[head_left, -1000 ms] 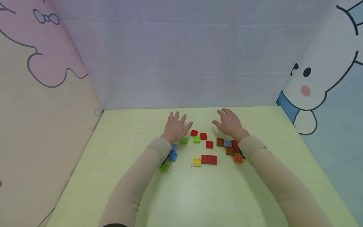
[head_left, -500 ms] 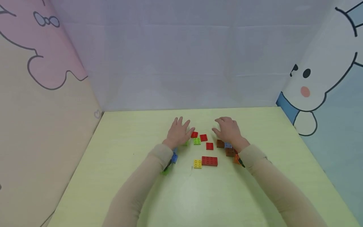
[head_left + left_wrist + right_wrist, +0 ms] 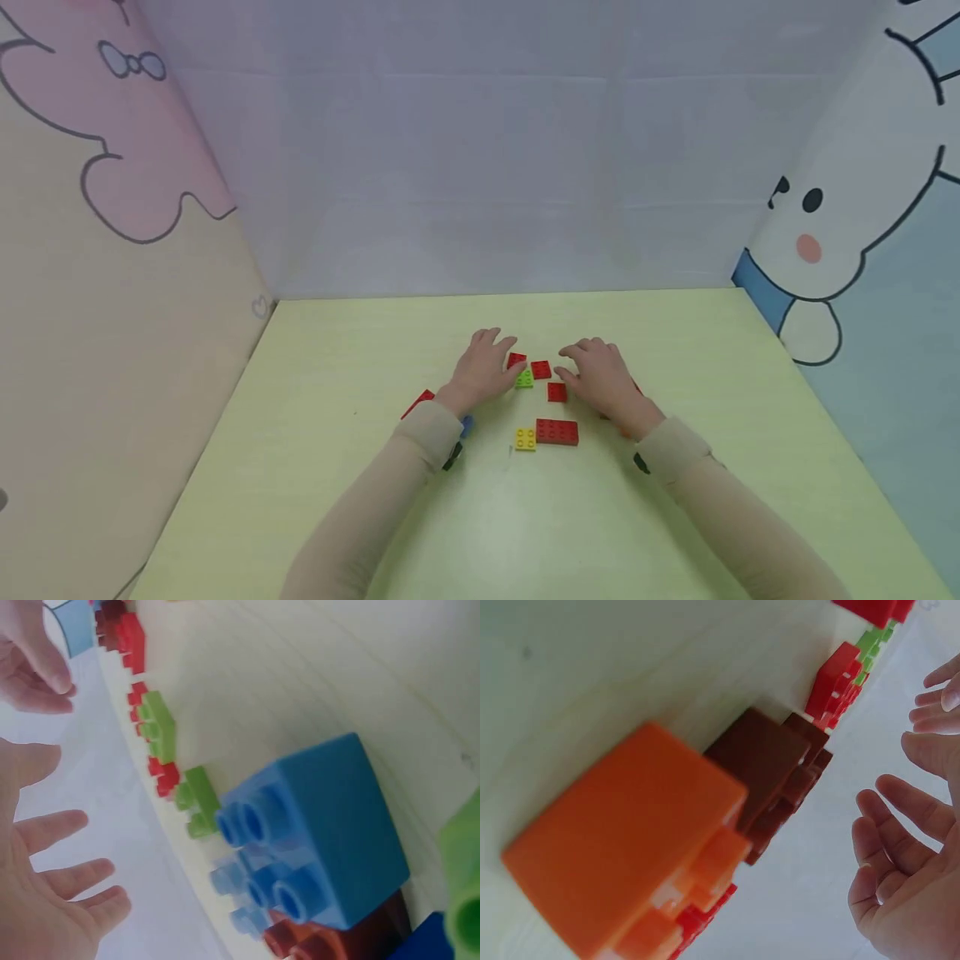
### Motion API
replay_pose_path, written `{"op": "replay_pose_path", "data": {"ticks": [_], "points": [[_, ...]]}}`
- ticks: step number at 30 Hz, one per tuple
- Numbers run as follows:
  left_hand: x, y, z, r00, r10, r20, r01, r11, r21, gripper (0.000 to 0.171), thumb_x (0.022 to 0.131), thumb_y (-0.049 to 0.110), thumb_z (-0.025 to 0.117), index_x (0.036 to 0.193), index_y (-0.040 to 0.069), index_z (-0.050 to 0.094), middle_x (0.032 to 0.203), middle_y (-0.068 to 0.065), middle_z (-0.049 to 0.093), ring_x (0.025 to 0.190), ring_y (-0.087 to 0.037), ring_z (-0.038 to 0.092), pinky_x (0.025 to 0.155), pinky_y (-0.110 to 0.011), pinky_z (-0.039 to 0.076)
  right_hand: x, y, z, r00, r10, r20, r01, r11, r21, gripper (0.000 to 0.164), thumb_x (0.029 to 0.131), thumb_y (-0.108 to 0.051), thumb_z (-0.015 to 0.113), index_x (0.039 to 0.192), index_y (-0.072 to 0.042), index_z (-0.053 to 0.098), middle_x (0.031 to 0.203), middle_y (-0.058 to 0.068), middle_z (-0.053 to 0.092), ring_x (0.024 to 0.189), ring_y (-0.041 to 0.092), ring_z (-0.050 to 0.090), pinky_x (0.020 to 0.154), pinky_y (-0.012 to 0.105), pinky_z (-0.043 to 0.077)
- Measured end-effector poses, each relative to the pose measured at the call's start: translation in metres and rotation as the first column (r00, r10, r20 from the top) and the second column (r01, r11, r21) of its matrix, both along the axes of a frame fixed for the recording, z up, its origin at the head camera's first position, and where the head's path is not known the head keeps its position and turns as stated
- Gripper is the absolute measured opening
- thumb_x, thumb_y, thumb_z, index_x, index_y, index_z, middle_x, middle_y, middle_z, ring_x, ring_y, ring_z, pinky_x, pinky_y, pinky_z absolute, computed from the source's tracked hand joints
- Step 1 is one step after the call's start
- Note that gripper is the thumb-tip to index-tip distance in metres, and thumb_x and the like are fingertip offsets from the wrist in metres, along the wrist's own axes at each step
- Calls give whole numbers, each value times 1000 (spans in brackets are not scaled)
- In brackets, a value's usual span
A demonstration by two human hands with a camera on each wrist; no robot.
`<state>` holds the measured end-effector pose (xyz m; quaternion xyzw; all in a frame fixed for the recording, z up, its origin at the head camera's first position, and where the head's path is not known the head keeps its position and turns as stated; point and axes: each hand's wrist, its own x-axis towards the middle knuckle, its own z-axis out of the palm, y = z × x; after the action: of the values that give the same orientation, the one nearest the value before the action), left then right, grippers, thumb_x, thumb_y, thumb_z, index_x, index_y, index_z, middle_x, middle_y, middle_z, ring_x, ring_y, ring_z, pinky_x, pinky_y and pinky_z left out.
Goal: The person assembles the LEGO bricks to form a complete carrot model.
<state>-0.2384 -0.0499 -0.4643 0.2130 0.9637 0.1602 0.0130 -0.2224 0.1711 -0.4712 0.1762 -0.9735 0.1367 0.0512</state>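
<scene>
My left hand (image 3: pixel 480 371) hovers over the left part of a group of toy building bricks, its fingers loosely bent and holding nothing. Just beyond its thumb are a light green brick (image 3: pixel 524 378) and a small red brick (image 3: pixel 517 360). Facing it, my right hand (image 3: pixel 603 379) is raised over the right-hand bricks, empty, fingers softly curved. Between the hands lie two more small red bricks, one farther back (image 3: pixel 541 369) and one nearer (image 3: pixel 557 392). Below the left wrist is a blue brick (image 3: pixel 337 832); an orange brick (image 3: pixel 630 832) and a brown brick (image 3: pixel 761 754) sit under the right.
Nearer me, a yellow brick (image 3: pixel 525 439) lies against a longer red brick (image 3: pixel 557 432). Left of the left wrist a red brick (image 3: pixel 418 402) shows. The pale table (image 3: pixel 495 517) ends at a light cloth wall (image 3: pixel 480 167), with printed cartoon panels on both sides.
Both hands have drawn back toward me, and their fingers bend more. They now cover most of the blue and brown bricks; a red brick has come into sight beside the left wrist.
</scene>
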Motion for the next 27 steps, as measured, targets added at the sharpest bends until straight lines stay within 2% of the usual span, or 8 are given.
{"op": "replay_pose_path", "data": {"ticks": [4,9,16,22,27], "points": [[8,1,5,1000,-13,26,12,1000,19,54,93,43,56,138,13,50,143,-15,39,131,-30,31,101,-41,36,8,0,1,999,33,-21,-33,999,-8,37,86,-32,71,114,-8,68,109,11,64,100,31,54,84,49,41],[18,1,7,999,-42,19,41,999,10,53,91,40,60,136,13,52,141,-14,41,130,-31,32,100,-39,37,18,-1,0,998,56,-12,-57,998,-14,38,85,-31,72,114,-7,68,108,11,65,99,31,56,83,49,43],[34,3,5,997,-62,47,59,997,52,58,88,40,66,137,12,52,138,-10,43,126,-27,35,96,-36,41,32,-5,-1,997,66,44,-66,998,2,38,84,-32,74,114,-8,68,106,10,65,97,30,57,82,49,45],[48,7,2,993,-68,92,64,997,46,59,86,40,69,137,13,53,133,-9,48,118,-24,41,93,-35,43,42,-7,-2,992,78,96,-79,997,6,39,81,-35,75,111,-10,69,104,8,66,97,28,59,82,48,46],[57,7,-2,987,-78,139,69,996,64,56,84,37,73,132,14,57,122,-6,52,108,-21,47,89,-33,44,46,-7,-5,983,95,159,-92,995,-29,42,80,-38,76,112,-11,69,101,4,65,93,23,58,79,41,49]]}}
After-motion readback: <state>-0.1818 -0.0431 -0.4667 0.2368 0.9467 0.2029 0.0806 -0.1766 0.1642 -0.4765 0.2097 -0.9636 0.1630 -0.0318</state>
